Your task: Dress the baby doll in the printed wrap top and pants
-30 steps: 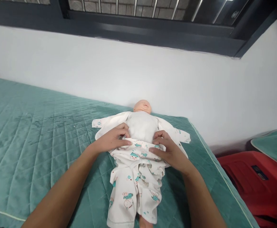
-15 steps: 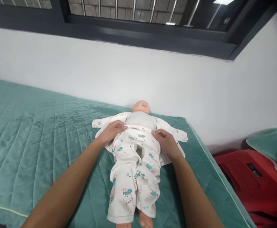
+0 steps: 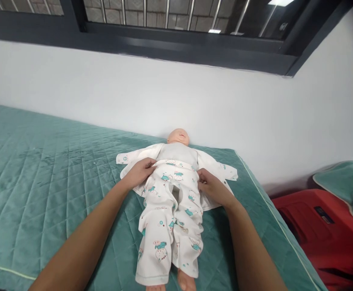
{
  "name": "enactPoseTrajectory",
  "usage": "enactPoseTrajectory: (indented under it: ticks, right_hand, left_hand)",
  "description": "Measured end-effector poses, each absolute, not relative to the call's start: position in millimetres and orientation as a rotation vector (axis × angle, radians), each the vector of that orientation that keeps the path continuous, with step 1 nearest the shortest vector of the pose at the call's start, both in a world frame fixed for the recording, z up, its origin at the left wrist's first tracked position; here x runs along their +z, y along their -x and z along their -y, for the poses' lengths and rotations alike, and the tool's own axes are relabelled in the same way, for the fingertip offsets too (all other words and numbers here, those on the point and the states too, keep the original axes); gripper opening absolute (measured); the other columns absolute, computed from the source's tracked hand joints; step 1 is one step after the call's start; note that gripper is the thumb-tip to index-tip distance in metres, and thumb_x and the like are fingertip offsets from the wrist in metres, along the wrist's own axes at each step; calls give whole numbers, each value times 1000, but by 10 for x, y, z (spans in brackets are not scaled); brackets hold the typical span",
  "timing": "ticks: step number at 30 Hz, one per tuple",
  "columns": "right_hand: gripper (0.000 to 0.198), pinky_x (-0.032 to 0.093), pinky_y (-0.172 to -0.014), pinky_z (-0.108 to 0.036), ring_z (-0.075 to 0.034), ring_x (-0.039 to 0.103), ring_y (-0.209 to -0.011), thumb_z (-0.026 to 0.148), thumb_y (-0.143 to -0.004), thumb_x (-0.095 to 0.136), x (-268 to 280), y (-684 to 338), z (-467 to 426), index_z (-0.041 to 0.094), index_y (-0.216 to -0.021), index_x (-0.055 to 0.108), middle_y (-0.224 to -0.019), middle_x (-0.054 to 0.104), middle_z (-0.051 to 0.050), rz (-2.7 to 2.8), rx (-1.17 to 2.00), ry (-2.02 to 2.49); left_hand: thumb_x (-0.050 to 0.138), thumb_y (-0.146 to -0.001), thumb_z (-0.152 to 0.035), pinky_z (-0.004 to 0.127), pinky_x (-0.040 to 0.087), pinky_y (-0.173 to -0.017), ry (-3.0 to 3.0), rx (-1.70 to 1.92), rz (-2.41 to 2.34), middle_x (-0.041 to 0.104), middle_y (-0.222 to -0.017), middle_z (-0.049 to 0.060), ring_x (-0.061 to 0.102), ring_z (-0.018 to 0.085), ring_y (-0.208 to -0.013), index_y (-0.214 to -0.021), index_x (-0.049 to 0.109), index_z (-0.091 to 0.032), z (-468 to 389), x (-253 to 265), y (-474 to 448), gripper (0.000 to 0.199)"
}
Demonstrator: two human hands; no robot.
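Observation:
A baby doll [image 3: 178, 137] lies on its back with its head near the wall and its feet towards me. It wears white printed baby trousers [image 3: 156, 226], pulled up to the belly over a grey-white torso. A white printed baby jacket [image 3: 215, 161] is on its arms, spread open at both sides. My left hand [image 3: 141, 171] pinches the trousers at the left end of the waistband. On the other side my right hand [image 3: 212, 186] has its fingers curled against the trousers just below the waistband. The right fingertips are partly hidden in the cloth.
A green quilted cover [image 3: 58, 182] lies under the doll, its piped edge running down on the right. Beyond it stands a white wall [image 3: 134, 93] below a dark window frame [image 3: 179, 46]. Red plastic stools [image 3: 324, 230] with a green cloth [image 3: 346, 182] are at the right.
My left hand has shifted slightly outward to the left along the waistband. My right hand has slid down and outward from the waistband's edge to the trousers' side. The doll lies as before.

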State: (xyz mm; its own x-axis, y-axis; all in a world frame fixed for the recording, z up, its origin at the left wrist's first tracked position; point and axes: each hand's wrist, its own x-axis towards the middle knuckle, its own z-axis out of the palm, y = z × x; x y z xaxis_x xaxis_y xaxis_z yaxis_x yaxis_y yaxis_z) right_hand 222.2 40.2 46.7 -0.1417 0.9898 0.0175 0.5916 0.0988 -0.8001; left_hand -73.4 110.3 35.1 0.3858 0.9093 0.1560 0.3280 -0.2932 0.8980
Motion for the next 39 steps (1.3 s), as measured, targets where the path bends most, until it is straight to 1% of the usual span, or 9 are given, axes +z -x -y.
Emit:
enactPoseTrajectory:
  ticks: [4,10,15,18,22,25,31,35,39]
  right_hand:
    - [11,40,-59,-27,-15,51,-62,27,-76,56,385,-2204,-433,24,-86,53,-65,57,5,1665,875,1601]
    - [15,41,-57,-27,-14,52,-59,31,-77,56,337,-2172,-455,24,-90,51,-65,58,6,1563,934,1615]
    - [16,41,-57,-27,-14,50,-61,32,-77,57,305,-2173,-462,24,-89,50,-68,56,5,1569,830,1623]
    - [27,42,-56,-26,-14,50,-63,29,-75,58,297,-2167,-459,25,-101,51,-80,58,2,1524,788,1544]
    - [49,43,-55,-25,-12,49,-64,24,-73,55,316,-2153,-450,27,-121,49,-98,56,0,1525,830,1488]
    - [51,47,-61,-27,-14,54,-73,24,-75,53,328,-2165,-458,25,-126,53,-103,59,-2,1528,867,1556]
    - [42,47,-95,-37,-21,55,-107,25,-76,55,267,-2213,-502,24,-117,63,-117,58,-6,1619,794,1537]
    - [44,49,-94,-35,-21,54,-113,23,-72,56,234,-2163,-485,25,-116,60,-124,52,-5,1505,624,1535]
    - [47,49,-94,-38,-23,56,-114,20,-72,55,295,-2094,-446,25,-118,59,-122,59,-5,1496,620,1543]
  left_hand:
    - [49,-87,-43,28,40,-74,-1845,841,-1067,58,-81,1,52,18,-80,-76,57,-18,-1114,397,723,29]
    - [49,-89,-43,29,41,-85,-1828,954,-1022,62,-95,3,54,19,-93,-82,61,-18,-1092,392,702,29]
    - [55,-86,-47,26,42,-72,-1531,1016,-1038,62,-82,0,55,17,-79,-82,61,-17,-1071,319,642,31]
    - [61,-81,-48,26,42,-64,-1277,1011,-981,61,-77,-1,54,15,-69,-87,62,-17,-1072,281,609,32]
    - [67,-77,-41,25,43,-65,-1268,1020,-1020,62,-78,0,55,14,-70,-87,63,-17,-1069,308,600,26]
    - [69,-75,-37,25,43,-67,-1337,1038,-1068,64,-80,0,56,14,-73,-85,62,-16,-1070,344,605,24]
    - [66,-78,-42,26,45,-74,-1419,999,-1126,67,-90,3,60,17,-83,-91,63,-16,-1070,333,613,30]
    - [64,-78,-45,25,44,-70,-1488,967,-1235,68,-86,2,59,17,-81,-85,65,-16,-1019,399,643,29]
    - [64,-77,-47,24,42,-63,-1460,902,-1290,67,-79,1,57,16,-74,-79,67,-16,-970,488,658,30]
